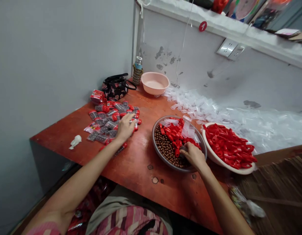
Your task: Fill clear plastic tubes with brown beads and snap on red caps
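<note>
My left hand point(126, 127) is over the right side of a pile of small clear tubes point(109, 124), filled with dark balls and fitted with red caps. Its fingers are stretched out and apart, and I see nothing gripped in them. Inside a grey basin point(154, 148), my right hand point(193, 155) is closed on a small clear tube point(183, 150), mostly hidden by the fingers. Around it in the basin lie brown balls point(165, 148), red plastic caps point(176, 132) and several empty clear tubes point(188, 130).
A white basin point(241, 170) heaped with red caps stands right of the grey one. Loose clear tubes point(209, 107) spread along the wall. Behind are a pink basin point(154, 83), a flowered bag point(116, 87) and a bottle point(138, 63). Crumpled tissue point(75, 141) lies at left; cardboard point(276, 182) at right.
</note>
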{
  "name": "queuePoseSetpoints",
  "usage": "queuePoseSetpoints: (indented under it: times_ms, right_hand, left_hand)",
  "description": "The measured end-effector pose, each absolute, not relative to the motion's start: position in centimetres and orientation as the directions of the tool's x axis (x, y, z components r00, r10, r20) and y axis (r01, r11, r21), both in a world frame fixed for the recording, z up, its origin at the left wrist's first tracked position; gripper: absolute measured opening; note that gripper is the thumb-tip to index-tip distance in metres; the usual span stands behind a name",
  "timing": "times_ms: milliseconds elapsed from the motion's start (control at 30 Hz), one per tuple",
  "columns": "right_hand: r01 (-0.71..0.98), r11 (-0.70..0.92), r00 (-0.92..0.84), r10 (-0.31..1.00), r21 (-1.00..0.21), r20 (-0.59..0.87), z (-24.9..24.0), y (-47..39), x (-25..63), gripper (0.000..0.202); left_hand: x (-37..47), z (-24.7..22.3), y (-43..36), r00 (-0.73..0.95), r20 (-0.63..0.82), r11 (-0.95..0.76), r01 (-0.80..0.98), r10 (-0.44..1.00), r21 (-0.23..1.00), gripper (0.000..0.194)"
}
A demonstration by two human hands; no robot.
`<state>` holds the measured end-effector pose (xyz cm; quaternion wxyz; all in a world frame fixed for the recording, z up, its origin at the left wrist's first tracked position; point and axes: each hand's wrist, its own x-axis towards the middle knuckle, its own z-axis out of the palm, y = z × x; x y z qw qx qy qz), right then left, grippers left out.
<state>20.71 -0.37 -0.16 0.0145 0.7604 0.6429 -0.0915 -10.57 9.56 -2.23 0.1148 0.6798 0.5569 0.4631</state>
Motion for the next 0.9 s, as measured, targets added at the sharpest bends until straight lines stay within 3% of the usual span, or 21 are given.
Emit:
queuePoseSetpoints:
  times_ms: [67, 200, 300, 367, 500, 567, 800, 833, 900]
  right_hand:
    - [0.976, -0.097, 0.074, 0.990, -0.195, -0.121, -0.1, -0.6, 21.2, 0.020]
    - [0.911, 0.056, -0.022, 0.996, -0.408, 0.087, 1.4, -1.2, 20.7, 0.023]
    - [0.852, 0.136, -0.143, 0.989, -0.505, 0.026, 2.8, -1.4, 18.9, 0.032]
    - [0.893, 0.165, -0.228, 0.968, -0.419, -0.105, 3.1, -1.2, 17.8, 0.024]
    - [0.970, 0.245, -0.238, 0.952, 0.009, -0.193, 2.4, -0.3, 16.6, 0.016]
    - [0.960, 0.277, -0.261, 0.943, 0.051, -0.206, 1.6, 0.2, 16.2, 0.019]
    - [0.947, 0.267, -0.291, 0.948, -0.179, -0.124, -0.8, 2.1, 15.7, 0.024]
    - [0.935, 0.241, -0.271, 0.959, -0.260, -0.088, -0.9, 2.2, 16.0, 0.023]
    - [0.829, 0.165, -0.212, 0.977, -0.534, -0.027, -1.0, 2.1, 16.7, 0.020]
  left_hand:
    - [-8.2, -1.8, 8.4, 0.068, 0.518, -0.457, 0.578, 0.852, 0.676, 0.030]
    - [-3.6, -1.6, 6.6, 0.268, 0.504, -0.570, 0.433, 0.821, 0.699, 0.031]
    - [-1.8, -2.6, 6.2, 0.338, 0.488, -0.592, 0.398, 0.804, 0.701, 0.037]
    - [-1.4, -3.4, 6.2, 0.361, 0.492, -0.608, 0.390, 0.792, 0.691, 0.047]
    - [-1.4, -4.4, 6.4, 0.381, 0.509, -0.631, 0.357, 0.772, 0.689, 0.060]
    - [-1.4, -4.5, 6.4, 0.369, 0.518, -0.632, 0.356, 0.772, 0.688, 0.059]
    - [-1.4, -3.9, 6.0, 0.353, 0.512, -0.619, 0.367, 0.783, 0.694, 0.056]
    - [-1.4, -3.8, 5.9, 0.351, 0.503, -0.610, 0.374, 0.790, 0.698, 0.056]
    - [-1.5, -3.5, 5.8, 0.350, 0.478, -0.590, 0.402, 0.805, 0.700, 0.056]
